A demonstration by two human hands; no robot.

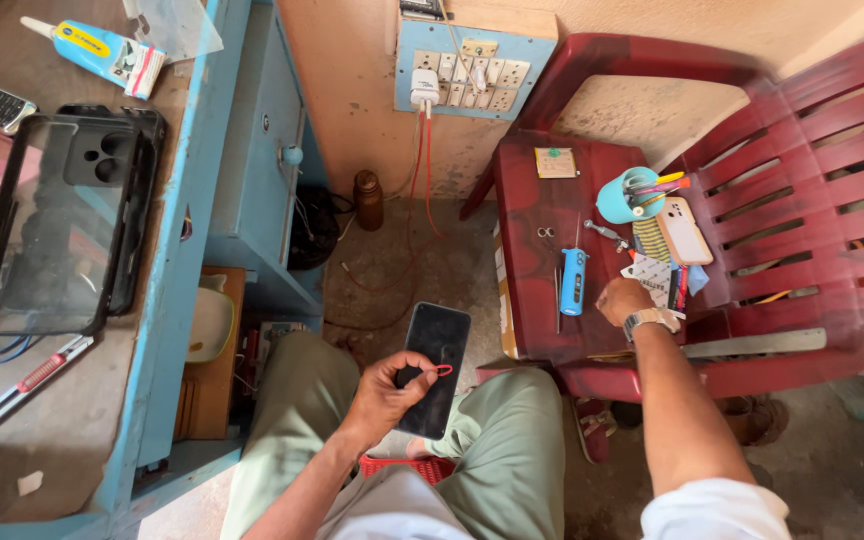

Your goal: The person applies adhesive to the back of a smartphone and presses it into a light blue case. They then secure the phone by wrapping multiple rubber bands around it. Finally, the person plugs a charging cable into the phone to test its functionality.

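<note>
Sitting low, the person's left hand (384, 398) grips a dark phone (433, 366) over the lap; the right hand (624, 300) rests curled on the red chair (542, 270), near the blue tool (573, 281), untouched, holding nothing I can see.

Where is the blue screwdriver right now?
The blue screwdriver lies on the red chair, just left of the right hand.
</note>
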